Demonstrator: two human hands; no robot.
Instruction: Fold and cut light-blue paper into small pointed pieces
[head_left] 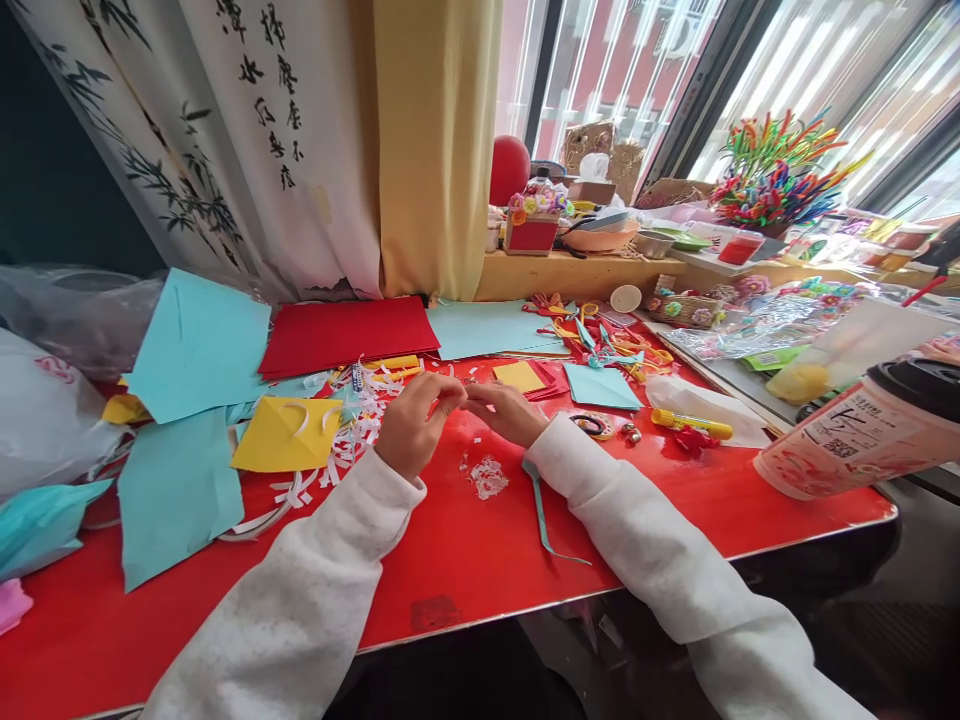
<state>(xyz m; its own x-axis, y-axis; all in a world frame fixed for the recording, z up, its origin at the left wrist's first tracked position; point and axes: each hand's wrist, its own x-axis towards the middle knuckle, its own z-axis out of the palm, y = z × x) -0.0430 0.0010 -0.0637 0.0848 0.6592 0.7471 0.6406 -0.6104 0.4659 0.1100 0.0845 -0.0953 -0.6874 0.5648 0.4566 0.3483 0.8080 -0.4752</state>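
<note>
Above the middle of the red table, my left hand [415, 422] and my right hand [508, 409] meet at the fingertips. The fingers of both are pinched together, and whatever small thing sits between them is hidden. Just below lies a crumpled clear scrap [489, 478] with small white bits around it. A thin teal paper strip [541, 510] runs out from under my right cuff. White paper shreds [360, 428] are heaped left of my left hand. Behind my fingers lies a small yellow paper square [519, 376] on red ones.
Blue sheets [202, 345], a yellow paper piece [289, 432] and a red paper stack [349, 335] cover the left and back. At right are a yellow tube [691, 424] and a pink cup [855, 430] with black lid. The table edge [525, 608] is in front.
</note>
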